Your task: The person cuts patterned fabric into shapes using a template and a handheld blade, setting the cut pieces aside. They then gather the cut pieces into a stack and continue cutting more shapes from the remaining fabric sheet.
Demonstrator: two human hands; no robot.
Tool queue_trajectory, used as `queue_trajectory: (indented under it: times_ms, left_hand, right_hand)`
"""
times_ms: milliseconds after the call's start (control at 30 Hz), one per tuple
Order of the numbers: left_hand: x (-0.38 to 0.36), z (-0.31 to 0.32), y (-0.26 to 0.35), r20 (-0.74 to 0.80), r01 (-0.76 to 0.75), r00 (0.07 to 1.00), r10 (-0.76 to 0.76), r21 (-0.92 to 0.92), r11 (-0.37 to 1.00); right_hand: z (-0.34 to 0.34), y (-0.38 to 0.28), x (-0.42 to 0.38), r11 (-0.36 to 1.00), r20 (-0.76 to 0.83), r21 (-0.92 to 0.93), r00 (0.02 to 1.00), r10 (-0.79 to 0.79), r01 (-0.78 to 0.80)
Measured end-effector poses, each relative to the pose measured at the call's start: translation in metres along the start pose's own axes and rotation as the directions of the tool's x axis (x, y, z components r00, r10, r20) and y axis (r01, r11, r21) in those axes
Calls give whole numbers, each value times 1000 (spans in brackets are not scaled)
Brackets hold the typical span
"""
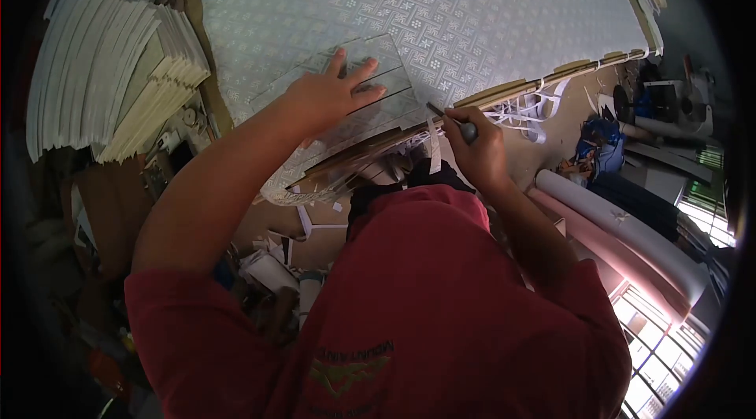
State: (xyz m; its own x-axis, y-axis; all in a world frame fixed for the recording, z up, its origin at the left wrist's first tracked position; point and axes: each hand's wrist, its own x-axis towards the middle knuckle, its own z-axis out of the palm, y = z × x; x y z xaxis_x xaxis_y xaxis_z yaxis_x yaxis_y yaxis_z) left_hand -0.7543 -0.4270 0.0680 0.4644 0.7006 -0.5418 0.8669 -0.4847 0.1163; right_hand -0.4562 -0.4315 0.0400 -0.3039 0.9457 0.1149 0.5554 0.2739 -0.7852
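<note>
The left hand (331, 100) lies palm-down with its fingers spread, resting on a clear, straight-edged rigid-looking panel crossed by thin dark lines (396, 104). The panel lies directly under the palm and fingers and reaches past the fingertips to the right and far side. It looks stiff, flat and fairly light, probably smooth enough to slide on what is beneath, and perhaps brittle at its corners; a broad, flat press near its middle suits it better than a pinch, and its edges offer the best hold for lifting.

The fingers of the right hand (479, 145) are curled round a slim knife-like tool with a rounded dark-grey handle (468, 133). Its narrow tip points left and far, just beside the panel's right end. The tool seems light and rigid, best held by the handle, well back from the tip.

Under the panel spreads a broad, pale grey-white sheet with a woven-lattice and flower pattern (457, 17). It looks thin, pliable and easily creased, so it probably needs support from below. A narrow whitish strip (435, 155) hangs at the near edge, just left of the right hand; it appears limp.

Farther out, a thick stack of white and cream sheets (102, 64) stands to the left, and a long pale roll (622, 222) lies near and right.
</note>
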Motion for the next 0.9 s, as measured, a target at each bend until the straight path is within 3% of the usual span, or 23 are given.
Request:
queue_trajectory:
  times_ms: [367,433,767,900]
  left_hand:
    - [2,8,-2,-56,-26,998,28,34,999]
    - [3,5,0,-22,-13,1000,14,34,999]
    - [5,4,2,3,4,1000,-4,32,999]
    - [2,-2,4,21,10,1000,-10,-3,1000]
  right_hand:
    - [9,-8,10,997,-24,-47,997,67,-68]
    - [14,-9,10,998,-59,27,996,65,-63]
    - [22,-15,10,999,-94,-12,994,52,-53]
    - [25,-20,1,989,-99,-40,986,134,-139]
